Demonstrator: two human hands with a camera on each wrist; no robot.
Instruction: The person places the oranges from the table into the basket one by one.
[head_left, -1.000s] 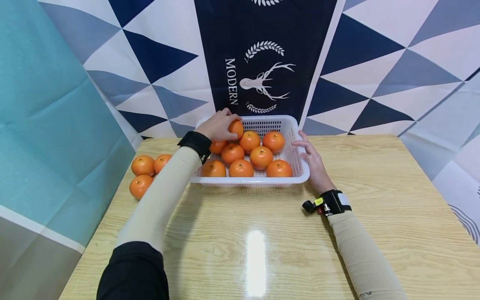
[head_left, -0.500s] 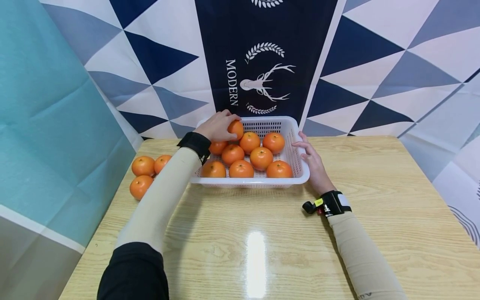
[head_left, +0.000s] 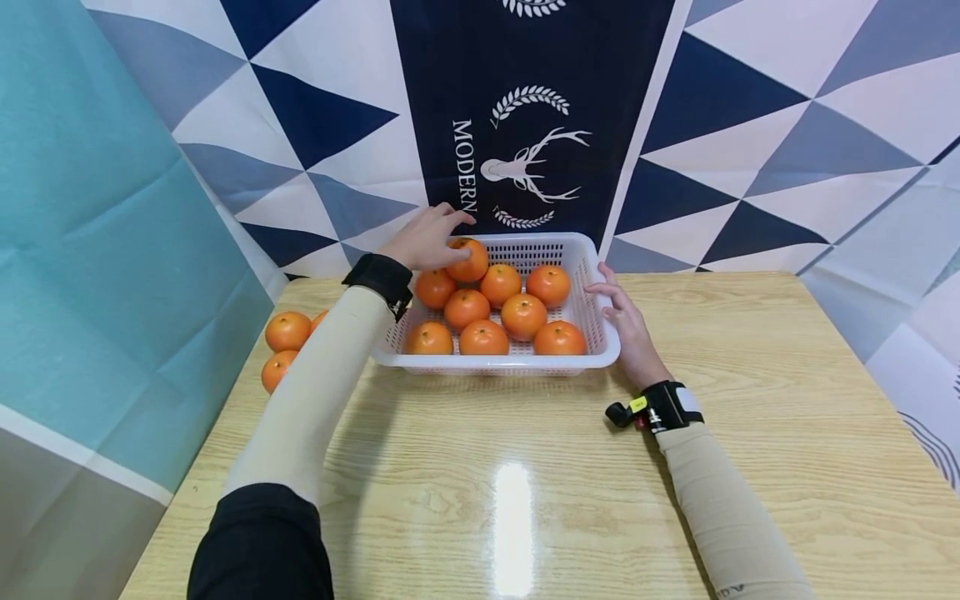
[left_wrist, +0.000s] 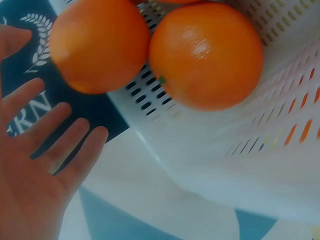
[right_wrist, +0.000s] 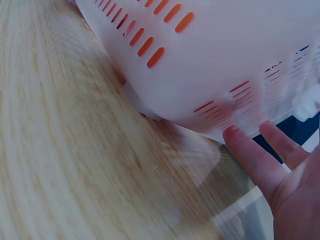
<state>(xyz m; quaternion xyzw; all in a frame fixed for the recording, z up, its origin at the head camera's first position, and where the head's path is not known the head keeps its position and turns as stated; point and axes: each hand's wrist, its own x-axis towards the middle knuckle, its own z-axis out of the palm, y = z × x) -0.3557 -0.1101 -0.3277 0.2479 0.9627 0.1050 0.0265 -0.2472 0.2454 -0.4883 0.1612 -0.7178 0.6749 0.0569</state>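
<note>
The orange [head_left: 469, 259] at the far left corner of the white basket [head_left: 592, 329] now lies free. The left hand [head_left: 423, 239] has let go and lifted, fingers spread wide above it (the left wrist view shows an empty palm [left_wrist: 30, 180]). That piece looks placed. The right hand [head_left: 626, 321], fingers straight, touches the basket's right wall. Loose oranges [head_left: 286, 331] wait near the table's left edge.

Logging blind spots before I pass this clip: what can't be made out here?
- Head view: the left forearm covers part of the oranges on the table, so their count is unsure.
- Head view: whether the left hand touches the top orange is unclear; the left wrist view is blurred.
- Right wrist view: the basket is cut off; its contents are hidden by its wall.
- Right hand: the thumb is hidden.
</note>
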